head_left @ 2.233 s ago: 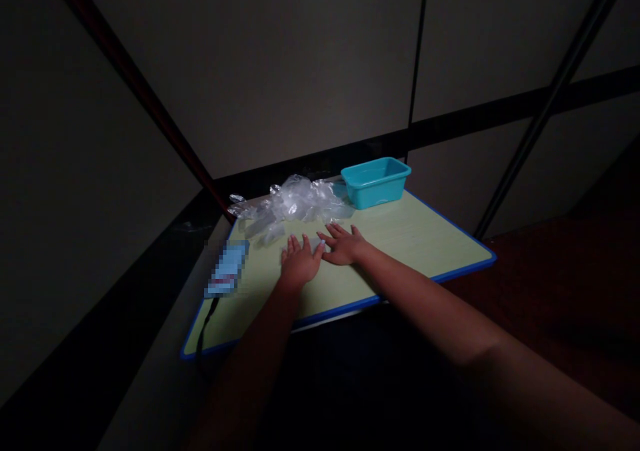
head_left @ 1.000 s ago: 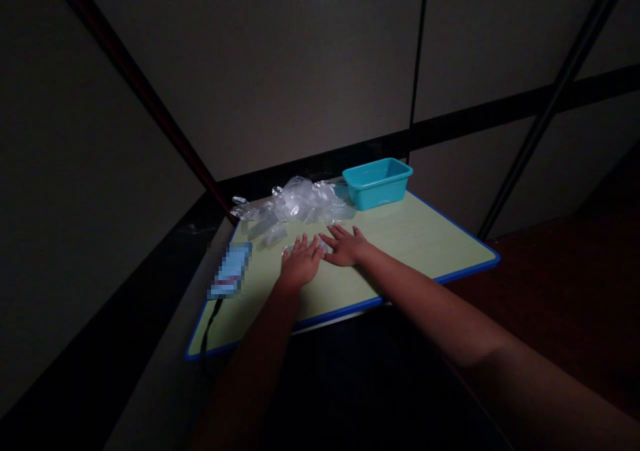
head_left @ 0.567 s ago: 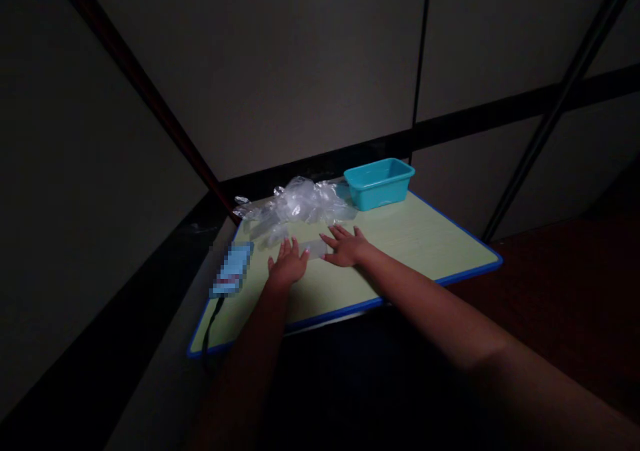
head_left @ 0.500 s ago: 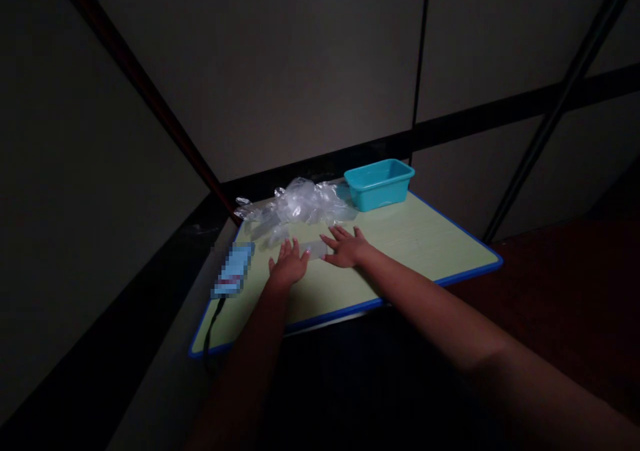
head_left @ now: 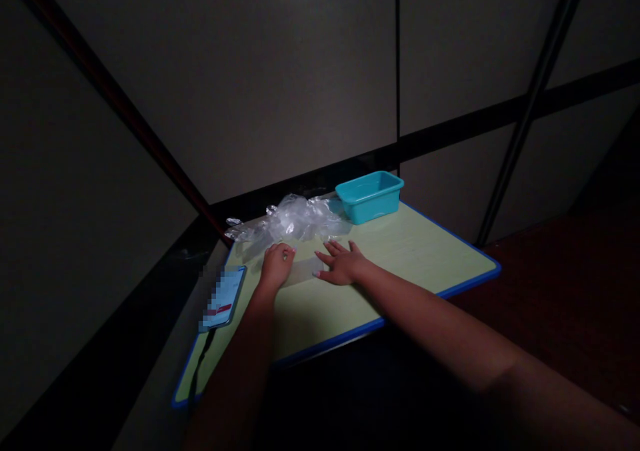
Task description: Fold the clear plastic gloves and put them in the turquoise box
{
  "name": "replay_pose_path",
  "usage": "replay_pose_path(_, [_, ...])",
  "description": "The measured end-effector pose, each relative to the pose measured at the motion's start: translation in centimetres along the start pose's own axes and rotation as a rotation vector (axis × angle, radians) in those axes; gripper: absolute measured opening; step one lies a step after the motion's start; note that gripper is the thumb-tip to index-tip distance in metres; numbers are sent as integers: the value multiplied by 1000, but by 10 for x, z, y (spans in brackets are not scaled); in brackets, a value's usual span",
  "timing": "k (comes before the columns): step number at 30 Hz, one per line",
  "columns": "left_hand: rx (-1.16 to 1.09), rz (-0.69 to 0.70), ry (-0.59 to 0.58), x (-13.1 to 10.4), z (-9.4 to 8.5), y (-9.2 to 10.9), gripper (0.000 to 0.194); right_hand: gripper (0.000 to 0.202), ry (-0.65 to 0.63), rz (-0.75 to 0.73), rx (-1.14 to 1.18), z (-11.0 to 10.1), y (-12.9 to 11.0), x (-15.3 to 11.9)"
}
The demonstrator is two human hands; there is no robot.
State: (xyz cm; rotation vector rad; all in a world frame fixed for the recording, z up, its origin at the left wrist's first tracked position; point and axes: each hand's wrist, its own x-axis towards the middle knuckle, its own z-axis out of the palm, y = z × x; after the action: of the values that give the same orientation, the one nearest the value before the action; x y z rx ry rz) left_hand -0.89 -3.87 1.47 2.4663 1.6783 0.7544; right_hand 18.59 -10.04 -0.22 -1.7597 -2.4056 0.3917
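Observation:
A flat, folded clear plastic bag lies on the light green tabletop between my two hands. At its left end, my left hand is closed, with thumb and curled fingers pinching the plastic; the fingertips are partly hidden. My right hand rests palm down on the bag's right end with its fingers spread apart. Just behind both hands sits a loose heap of crumpled clear plastic bags.
A turquoise plastic basket stands at the back of the small blue-edged table. On the left edge lies a phone, partly blurred out, with a dark strap hanging from it. Wall panels rise behind the table.
My left hand has gone from spread flat to closed at the bag's left end. My right hand stays spread on the other end. The whole view has shifted slightly.

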Motion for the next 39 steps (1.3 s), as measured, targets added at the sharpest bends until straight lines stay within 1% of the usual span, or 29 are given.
replay_pose_path(3, [-41, 24, 42, -5, 2, -7, 15, 58, 111, -17, 18, -3, -1, 0])
replay_pose_path(6, [-1, 66, 72, -11, 1, -12, 11, 44, 269, 34, 13, -5, -2, 3])
replay_pose_path(8, [45, 51, 64, -14, -1, -14, 9, 35, 341, 86, -2, -5, -3, 4])
replay_pose_path(10, [48, 5, 50, -17, -2, -13, 9, 30, 374, 115, -24, -5, -4, 5])
replay_pose_path(13, [-44, -41, 8, -19, -3, -9, 12, 26, 372, 114, -44, -5, -2, 6])
replay_pose_path(14, [-101, -49, -3, -19, -3, -7, 13, 25, 365, 114, -44, -5, 0, 7])
replay_pose_path(16, [-290, -106, -13, -19, -3, -4, 13, 23, 348, 133, -27, -7, 4, 10])
replay_pose_path(18, [-485, -197, -13, -16, -4, -2, 16, 22, 333, 165, -6, -10, 9, 15])
replay_pose_path(20, [-667, -300, -32, -14, -6, -2, 27, 23, 307, 191, 9, -14, 11, 22])
replay_pose_path(23, [-1032, -500, -90, -11, -15, -2, 49, 27, 238, 210, 7, -18, 10, 34])
replay_pose_path(25, [-1261, -656, -143, -11, -22, -2, 56, 33, 189, 222, 7, -18, 8, 39])
replay_pose_path(26, [-1320, -709, -177, -11, -26, -2, 59, 36, 177, 225, 3, -18, 7, 41])
replay_pose_path(28, [-1395, -766, -281, -12, -33, -2, 62, 39, 178, 217, -17, -15, 4, 43])
replay_pose_path(30, [-1435, -772, -390, -13, -37, -2, 66, 40, 200, 185, -41, -11, 3, 43])
replay_pose_path(32, [-1434, -767, -452, -14, -39, -3, 70, 38, 218, 149, -52, -9, 3, 42])
replay_pose_path(36, [-1390, -789, -482, -14, -39, -3, 74, 33, 214, 120, -52, -6, 4, 42])
replay_pose_path(39, [-1353, -821, -466, -15, -40, -1, 69, 28, 212, 109, -41, -5, 4, 43])
